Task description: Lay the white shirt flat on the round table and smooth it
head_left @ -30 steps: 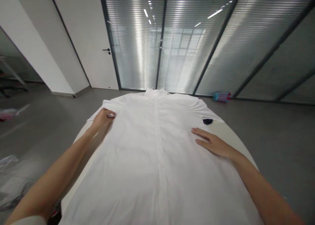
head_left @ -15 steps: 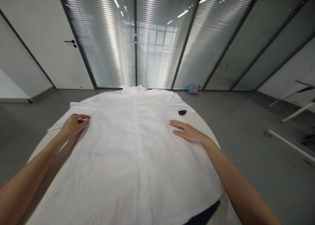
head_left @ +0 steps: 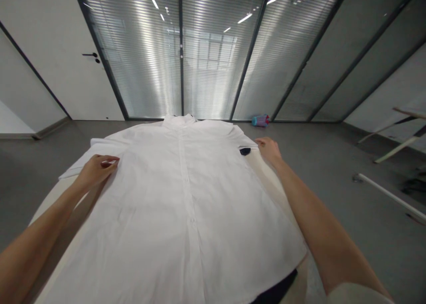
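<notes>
A white short-sleeved button-front shirt [head_left: 159,184] lies spread front side up, its collar at the far end and its hem toward me. My left hand [head_left: 97,170] is closed in a pinch on the shirt's left side edge, just below the left sleeve. Over at the right, my right hand [head_left: 269,149] is at the cuff of the right sleeve, its fingers closed together on the cloth edge. The fingertips there are partly hidden. Under the shirt is a pale round-edged table [head_left: 266,175].
Something dark [head_left: 245,151] shows beside the right sleeve, and dark cloth [head_left: 278,290] sticks out under the hem. On the grey floor, a blue and pink basket [head_left: 260,120] lies by the glass partition. A white bar [head_left: 388,193] and wooden legs [head_left: 399,148] stand at the right.
My right hand has moved from lying flat on the shirt's right front, up and outward to the right sleeve's cuff. My left hand keeps its pinch at the same place.
</notes>
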The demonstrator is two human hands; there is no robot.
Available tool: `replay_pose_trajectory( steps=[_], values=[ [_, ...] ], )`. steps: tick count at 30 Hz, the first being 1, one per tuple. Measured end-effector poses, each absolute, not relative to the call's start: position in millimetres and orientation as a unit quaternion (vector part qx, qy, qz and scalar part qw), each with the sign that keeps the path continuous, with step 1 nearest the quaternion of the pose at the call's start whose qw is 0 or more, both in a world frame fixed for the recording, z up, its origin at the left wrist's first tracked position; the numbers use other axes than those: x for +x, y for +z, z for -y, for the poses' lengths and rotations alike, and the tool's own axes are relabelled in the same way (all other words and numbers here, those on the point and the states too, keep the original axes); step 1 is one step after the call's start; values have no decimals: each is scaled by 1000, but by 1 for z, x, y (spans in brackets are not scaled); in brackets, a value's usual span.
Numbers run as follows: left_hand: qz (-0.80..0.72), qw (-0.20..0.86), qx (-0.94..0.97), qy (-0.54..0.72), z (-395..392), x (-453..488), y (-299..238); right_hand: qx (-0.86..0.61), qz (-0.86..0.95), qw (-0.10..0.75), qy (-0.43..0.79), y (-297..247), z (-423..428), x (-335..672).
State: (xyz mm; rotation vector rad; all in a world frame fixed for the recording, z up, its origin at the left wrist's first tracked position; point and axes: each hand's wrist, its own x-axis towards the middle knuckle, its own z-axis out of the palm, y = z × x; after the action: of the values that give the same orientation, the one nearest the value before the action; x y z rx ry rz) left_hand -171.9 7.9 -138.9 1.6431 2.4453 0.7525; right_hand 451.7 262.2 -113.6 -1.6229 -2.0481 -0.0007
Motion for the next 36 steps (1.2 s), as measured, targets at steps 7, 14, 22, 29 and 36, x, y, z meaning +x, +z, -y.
replay_pose_trajectory(
  steps=[7,14,22,29,36],
  values=[
    [-805,58,536,248,-11,-183,-148,-605,767,212,-4,-154,-278,461],
    [-798,66,545,250,-13,-192,-157,-640,741,203,-2,-150,-278,458],
    [-790,75,553,254,-12,-189,-154,-657,719,220,55,-139,-298,471],
    [-800,60,547,237,-15,-199,-161,-691,673,254,75,-146,-302,472],
    [-795,53,561,224,-16,-204,-161,-699,659,274,45,-142,-300,476]
  ],
)
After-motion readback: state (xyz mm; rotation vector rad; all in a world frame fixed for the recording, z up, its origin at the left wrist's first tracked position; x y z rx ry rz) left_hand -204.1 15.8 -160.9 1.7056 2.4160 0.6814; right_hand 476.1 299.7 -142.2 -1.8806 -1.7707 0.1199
